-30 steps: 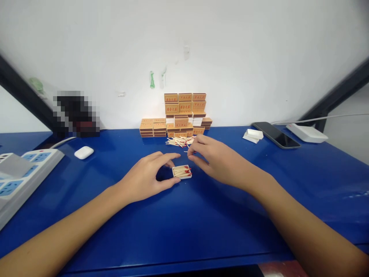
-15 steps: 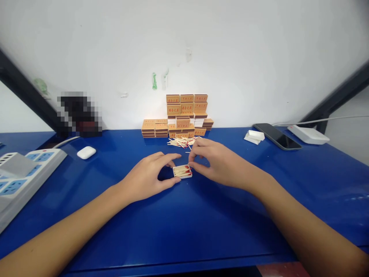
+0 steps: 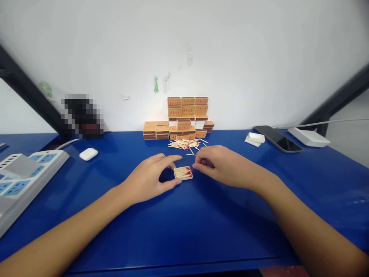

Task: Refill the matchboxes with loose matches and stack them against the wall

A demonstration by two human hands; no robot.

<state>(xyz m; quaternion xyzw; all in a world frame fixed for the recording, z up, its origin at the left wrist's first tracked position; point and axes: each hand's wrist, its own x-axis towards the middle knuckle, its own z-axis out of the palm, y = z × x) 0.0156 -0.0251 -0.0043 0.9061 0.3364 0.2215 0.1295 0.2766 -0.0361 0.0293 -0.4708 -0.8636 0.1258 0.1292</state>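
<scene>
A white matchbox tray [image 3: 183, 178] lies on the blue table, filled with pale matches [image 3: 181, 172] whose red heads point right. My left hand [image 3: 152, 173] closes on its left end, thumb at the near side and fingers at the far side. Just right of the tray, my right hand [image 3: 216, 163] is curled, thumb and fingertips close together. Nothing shows sticking out of them. Beyond both hands is a pile of loose matches [image 3: 184, 144], with a few single ones lying apart on its near and right sides.
Stacked matchboxes [image 3: 187, 111] stand against the white wall. Toward the right are an empty white tray [image 3: 255, 139], a phone [image 3: 278, 139] and a white device [image 3: 309, 137]. Leftward lie a white earbud case [image 3: 88, 154] and a power strip [image 3: 31, 181].
My right hand has drawn away from the tray's right end, slightly right. My left hand keeps its place on the tray. The view has shifted a little.
</scene>
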